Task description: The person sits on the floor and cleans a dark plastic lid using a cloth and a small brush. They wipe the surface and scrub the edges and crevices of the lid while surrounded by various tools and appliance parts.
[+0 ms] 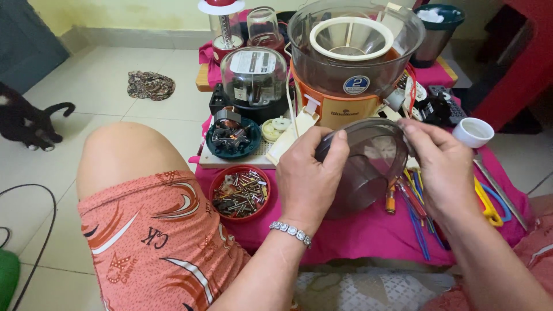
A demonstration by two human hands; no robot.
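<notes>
Both hands grip a smoky clear plastic lid at centre: left hand closed on its nine o'clock edge, right hand pinching the three o'clock rim. A slip could drop it onto the bowl of screws at nine o'clock. The orange food processor crowds twelve o'clock.

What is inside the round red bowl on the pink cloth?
The round red bowl holds a heap of mixed metal screws and small parts, filling it nearly to the rim. The bowl's bottom is covered by them and cannot be seen.
</notes>
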